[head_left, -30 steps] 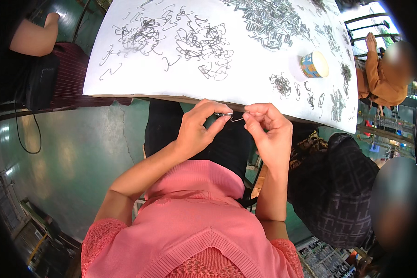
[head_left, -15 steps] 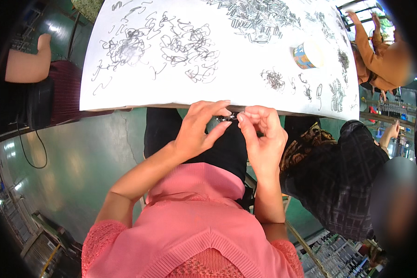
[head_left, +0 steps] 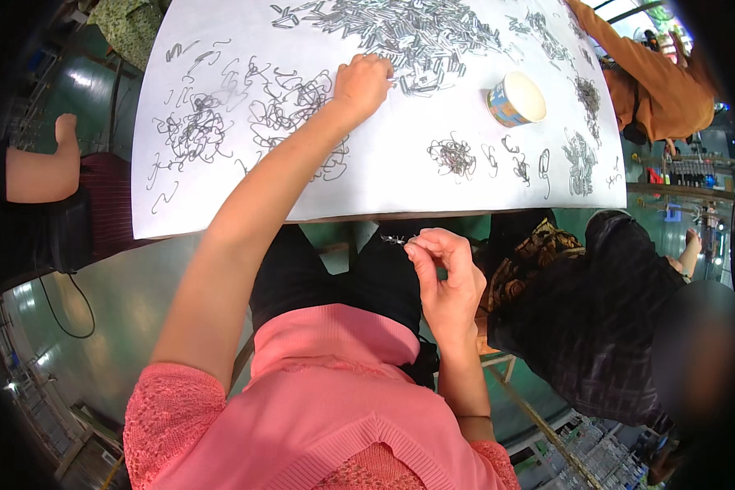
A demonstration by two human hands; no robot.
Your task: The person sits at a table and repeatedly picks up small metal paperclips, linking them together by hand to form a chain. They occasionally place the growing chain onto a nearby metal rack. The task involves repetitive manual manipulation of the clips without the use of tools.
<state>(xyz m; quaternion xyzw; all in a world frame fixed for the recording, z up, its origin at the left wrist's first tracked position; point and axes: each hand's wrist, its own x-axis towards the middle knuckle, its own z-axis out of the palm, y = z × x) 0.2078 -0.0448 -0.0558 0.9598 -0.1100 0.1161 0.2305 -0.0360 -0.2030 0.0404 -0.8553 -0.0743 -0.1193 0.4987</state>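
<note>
My right hand [head_left: 449,265] is in front of the table edge, over my lap. Its thumb and fingers pinch a small cluster of dark, shiny metal parts [head_left: 394,239] whose exact kind is too small to make out. Far forward over the white tabletop [head_left: 384,184] reaches my left hand [head_left: 363,86], with curled fingers at the near edge of a large pile of short, narrow metal pieces [head_left: 420,37]. Whatever its fingertips hold is hidden. Bent dark wire pieces [head_left: 294,106] lie beside and beneath my left wrist.
A blue-patterned paper cup [head_left: 514,100] stands right of the pile. Small heaps of dark wire parts [head_left: 452,157] and metal pieces [head_left: 580,163] lie nearer the right. Other people sit close by: a dark sleeve [head_left: 572,302] at my right, a bent arm [head_left: 45,167] at the left.
My left hand has left my right hand and moved forward to the metal pile. My right hand still pinches the small metal parts, now slightly lower in view.
</note>
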